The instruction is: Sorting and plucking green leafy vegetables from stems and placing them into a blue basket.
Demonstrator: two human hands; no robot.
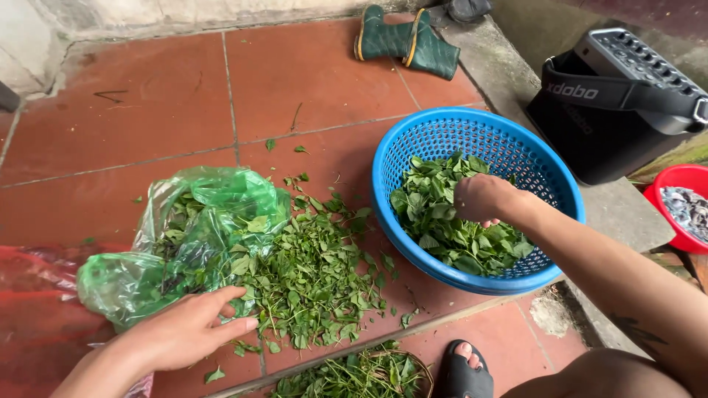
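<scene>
Left hand (181,332): bare, no ring, no glove, forearm unsleeved. Right hand (481,199): bare, forearm unsleeved, dark tattoo mark (636,332) near elbow. Foot: black open-toe slide sandal (463,374), toes visible. Knee bare.

The floor (147,96) was red tile with pale joints. On it lay a loose heap of leafy stems (310,280), a green plastic bag (199,228), a blue basket (509,147) holding picked leaves, and green rubber boots (405,44) by the wall.
</scene>
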